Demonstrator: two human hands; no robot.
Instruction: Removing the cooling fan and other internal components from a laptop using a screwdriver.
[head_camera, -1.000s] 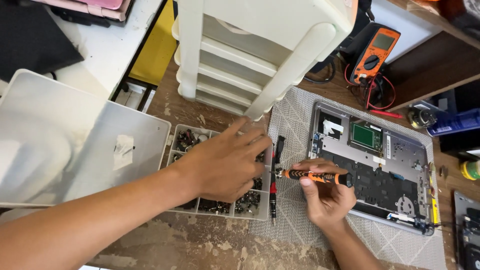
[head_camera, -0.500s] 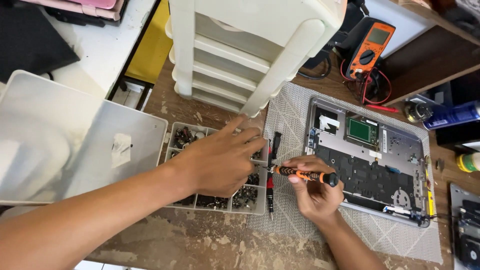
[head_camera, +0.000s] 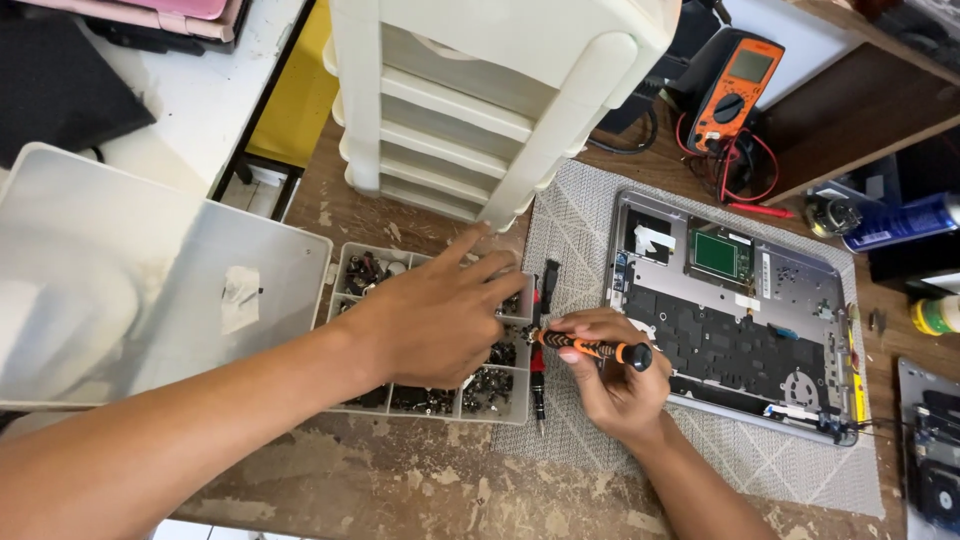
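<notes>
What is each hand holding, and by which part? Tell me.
The right hand holds an orange-and-black screwdriver, grip around its handle. The left hand holds nothing visible; it rests over the compartmented screw tray.

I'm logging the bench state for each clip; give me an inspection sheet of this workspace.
Surface: worn wooden bench; grey patterned mat under the opened laptop base.
Job's things: compartment box of small parts, lid open to the left; orange-and-black screwdriver.
Clutter: second screwdriver on the mat edge; white drawer unit; blue can.
Grips: left hand spread over the parts box, fingertips down in it; right hand holds the orange-and-black screwdriver, tip toward the box.
Cables: red leads at the orange multimeter.
Surroundings: white table at upper left; other people: nothing seen.
</notes>
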